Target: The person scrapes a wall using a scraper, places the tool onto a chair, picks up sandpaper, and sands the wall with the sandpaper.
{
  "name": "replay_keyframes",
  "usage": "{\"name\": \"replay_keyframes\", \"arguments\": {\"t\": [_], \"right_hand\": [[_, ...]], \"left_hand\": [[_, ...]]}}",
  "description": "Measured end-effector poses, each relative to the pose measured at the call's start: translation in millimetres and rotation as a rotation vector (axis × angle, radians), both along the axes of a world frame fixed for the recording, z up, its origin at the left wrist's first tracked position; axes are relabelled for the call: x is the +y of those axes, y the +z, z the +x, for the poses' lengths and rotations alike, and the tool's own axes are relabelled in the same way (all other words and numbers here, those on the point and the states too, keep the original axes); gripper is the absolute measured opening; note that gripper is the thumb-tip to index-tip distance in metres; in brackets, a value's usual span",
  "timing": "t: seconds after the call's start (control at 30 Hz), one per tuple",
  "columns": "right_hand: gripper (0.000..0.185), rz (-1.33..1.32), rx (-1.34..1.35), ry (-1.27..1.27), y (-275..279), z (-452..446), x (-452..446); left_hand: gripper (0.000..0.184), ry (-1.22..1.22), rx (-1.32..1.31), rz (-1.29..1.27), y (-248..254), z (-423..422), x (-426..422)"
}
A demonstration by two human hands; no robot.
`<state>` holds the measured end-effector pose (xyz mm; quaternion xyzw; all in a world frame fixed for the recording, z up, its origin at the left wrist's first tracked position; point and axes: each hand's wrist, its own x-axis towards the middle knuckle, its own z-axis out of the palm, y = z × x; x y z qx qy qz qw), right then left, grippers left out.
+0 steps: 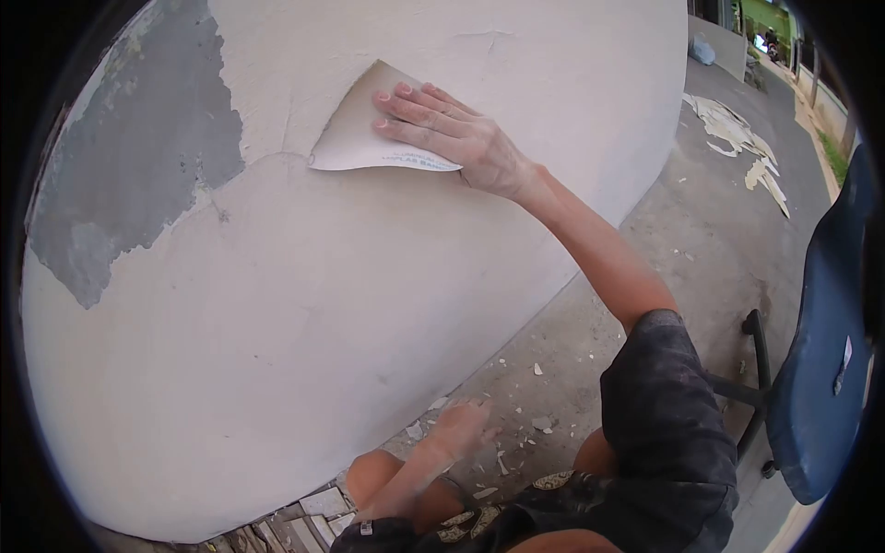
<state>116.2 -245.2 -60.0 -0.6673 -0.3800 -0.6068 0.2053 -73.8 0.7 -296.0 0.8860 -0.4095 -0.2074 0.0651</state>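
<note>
My right hand (pixel 452 129) lies with its fingers stretched over a sheet of sandpaper (pixel 350 138), pressing it against the pale wall (pixel 369 267). The pale back of the sheet faces me, with faint blue print along its lower edge, and its left corner points toward a crack in the paint. The thumb is hidden. Low down, my left hand (pixel 461 429) is beside my bent knee, somewhat smeared by motion. Its fingers look apart, and I see nothing in them. Left of the sandpaper is a bare grey patch (pixel 147 138) with ragged paint edges.
Paint flakes (pixel 541 424) litter the concrete floor below the wall. Larger peeled strips (pixel 737 138) lie farther off at upper right. A blue chair (pixel 820 341) stands close on my right. Broken tile-like pieces (pixel 300 530) lie at the wall's foot.
</note>
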Motion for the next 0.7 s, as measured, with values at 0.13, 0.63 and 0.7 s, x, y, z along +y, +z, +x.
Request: {"name": "replay_keyframes", "arguments": {"t": [0.13, 0.63, 0.7], "right_hand": [[0.034, 0.741, 0.304, -0.021, 7.0, 26.4, -83.9], [0.048, 0.576, -0.028, -0.284, -16.7, 26.3, -48.4], [0.052, 0.384, -0.031, -0.257, -15.6, 15.1, -54.4]], "left_hand": [[0.049, 0.019, -0.029, -0.040, 18.7, -6.5, -1.2], [0.057, -0.055, -0.012, 0.003, -2.0, 7.7, -17.7], [0.056, -0.001, 0.119, 0.118, 7.1, 5.7, -28.2]]}}
